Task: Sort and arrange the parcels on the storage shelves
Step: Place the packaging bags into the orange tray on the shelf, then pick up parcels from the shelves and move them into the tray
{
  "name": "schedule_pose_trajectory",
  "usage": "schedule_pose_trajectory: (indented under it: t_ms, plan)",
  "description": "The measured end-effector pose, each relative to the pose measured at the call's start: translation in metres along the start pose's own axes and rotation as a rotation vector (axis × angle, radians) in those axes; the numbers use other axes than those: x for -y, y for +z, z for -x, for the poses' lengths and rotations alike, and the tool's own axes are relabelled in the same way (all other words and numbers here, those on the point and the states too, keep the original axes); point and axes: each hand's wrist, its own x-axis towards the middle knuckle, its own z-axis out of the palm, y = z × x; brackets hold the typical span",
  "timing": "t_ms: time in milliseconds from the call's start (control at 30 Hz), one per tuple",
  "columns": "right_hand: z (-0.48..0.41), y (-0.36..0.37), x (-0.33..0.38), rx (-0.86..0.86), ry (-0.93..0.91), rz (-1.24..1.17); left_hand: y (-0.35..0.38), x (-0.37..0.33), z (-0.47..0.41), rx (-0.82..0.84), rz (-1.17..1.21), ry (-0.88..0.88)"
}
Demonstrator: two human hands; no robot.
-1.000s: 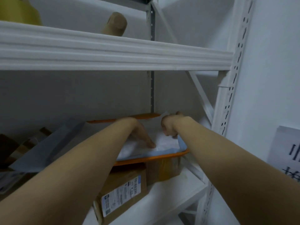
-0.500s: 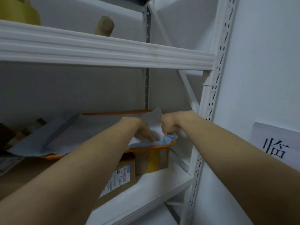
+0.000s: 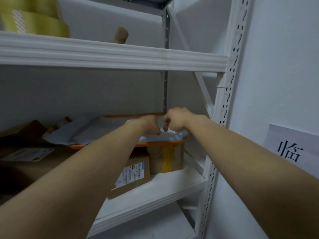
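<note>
A single wide-angle view from the person's head faces forward, level with the gap between two shelves, very near the rack (image 3: 222, 107). The left forearm (image 3: 86, 169) and right forearm (image 3: 241, 152) run from the lower corners toward the frame's centre.

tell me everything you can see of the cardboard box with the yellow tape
The box is brown cardboard with a broad yellow tape strip running down its front. It stands upright at the right end of the white shelf, close against a labelled box on its left. An orange-edged tray of pale bags lies across its top. The left hand and right hand are up at the bags, not on it.
</note>
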Motion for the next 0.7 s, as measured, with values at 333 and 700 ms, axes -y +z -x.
schedule_pose_trajectory:
  t_ms: [333,700]
  plan:
    - [0.001,0.025,0.102,-0.166,-0.252,-0.182,-0.002,0.068,0.094,-0.206,0.019,-0.224]
    - [0.016,0.051,0.207,-0.122,-0.469,-0.243,0.017,0.145,0.182,-0.404,0.053,-0.413]
